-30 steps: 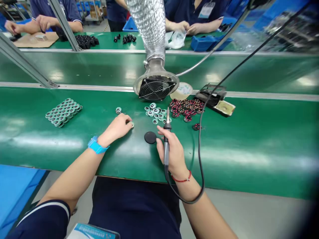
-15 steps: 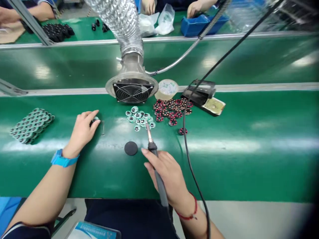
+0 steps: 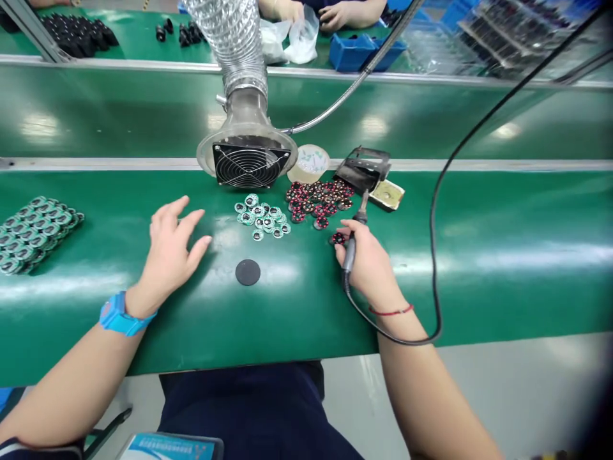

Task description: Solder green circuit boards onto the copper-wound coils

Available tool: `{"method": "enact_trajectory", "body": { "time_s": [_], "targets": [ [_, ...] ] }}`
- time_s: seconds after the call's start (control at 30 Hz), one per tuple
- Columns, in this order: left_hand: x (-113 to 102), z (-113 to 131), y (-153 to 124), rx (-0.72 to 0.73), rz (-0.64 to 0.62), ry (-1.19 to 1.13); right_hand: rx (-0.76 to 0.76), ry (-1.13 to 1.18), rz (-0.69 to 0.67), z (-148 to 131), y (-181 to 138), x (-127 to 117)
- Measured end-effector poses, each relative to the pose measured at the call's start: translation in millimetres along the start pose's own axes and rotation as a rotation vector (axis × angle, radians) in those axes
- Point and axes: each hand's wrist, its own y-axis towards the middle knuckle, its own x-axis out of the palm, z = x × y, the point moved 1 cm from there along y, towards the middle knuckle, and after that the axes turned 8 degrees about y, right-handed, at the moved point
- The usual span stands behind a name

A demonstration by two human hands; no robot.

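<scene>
My right hand (image 3: 368, 259) is closed around the handle of a soldering iron (image 3: 350, 252), whose tip points away toward the iron stand (image 3: 364, 167). A single red-and-black round part (image 3: 338, 238) lies right at its fingertips; whether they touch it I cannot tell. Over the green bench, my left hand (image 3: 175, 246) has its fingers spread and holds nothing. Between the hands are a loose cluster of green-and-black round parts (image 3: 261, 218) and a flat black disc (image 3: 248, 272). Farther back sits a pile of red-and-black round parts (image 3: 316, 199).
A fume extractor fan (image 3: 251, 165) hangs low behind the green parts. Stacked green parts (image 3: 36, 231) stand at left. A round tub (image 3: 310, 163) and a sponge tray (image 3: 387, 194) sit at the back. The iron's cord (image 3: 433, 255) loops at right. Across the divider, a person's hands work near blue bins (image 3: 357, 52).
My right hand has swung the soldering iron right and away, from the green parts toward the stand. My left hand has left the small part it was at, moved right and opened.
</scene>
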Motion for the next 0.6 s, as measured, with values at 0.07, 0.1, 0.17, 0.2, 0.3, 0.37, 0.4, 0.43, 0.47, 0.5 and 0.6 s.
{"method": "enact_trajectory", "body": {
  "time_s": [0.07,0.1,0.17,0.2,0.3,0.37,0.4,0.43,0.47,0.5,0.6],
  "targets": [
    [-1.1,13.9,-4.7,0.07,-0.086,-0.09,-0.024,0.029,-0.007,-15.7,-4.9,5.6],
    [-2.4,21.9,-7.5,0.096,-0.15,-0.176,-0.055,0.052,-0.01,-28.0,-9.2,8.6],
    [-5.5,38.5,-13.6,0.106,-0.33,-0.443,-0.185,0.128,0.003,-59.6,-19.1,15.2],
    [-6.6,46.3,-16.5,0.063,-0.438,-0.592,-0.277,0.164,0.026,-77.1,-23.5,18.9],
    [-7.1,62.9,-23.2,-0.187,-0.666,-1.077,-0.449,0.173,0.057,-124.1,-30.5,33.4],
    [-5.0,66.6,-24.3,-0.318,-0.688,-1.326,-0.528,0.141,0.1,-144.4,-30.2,43.1],
    [-3.4,66.3,-24.0,-0.373,-0.685,-1.411,-0.546,0.122,0.11,-150.3,-29.1,46.9],
    [-1.8,64.8,-23.2,-0.424,-0.684,-1.47,-0.557,0.107,0.108,-153.8,-27.8,49.7],
    [-0.4,62.3,-21.9,-0.475,-0.682,-1.51,-0.563,0.099,0.091,-155.3,-26.5,51.1],
    [0.7,59.3,-20.4,-0.519,-0.689,-1.534,-0.568,0.102,0.06,-155.3,-25.3,51.2],
    [1.6,50.2,-15.8,-0.552,-0.761,-1.528,-0.59,0.189,-0.099,-151.3,-23.2,46.2]
  ]
}}
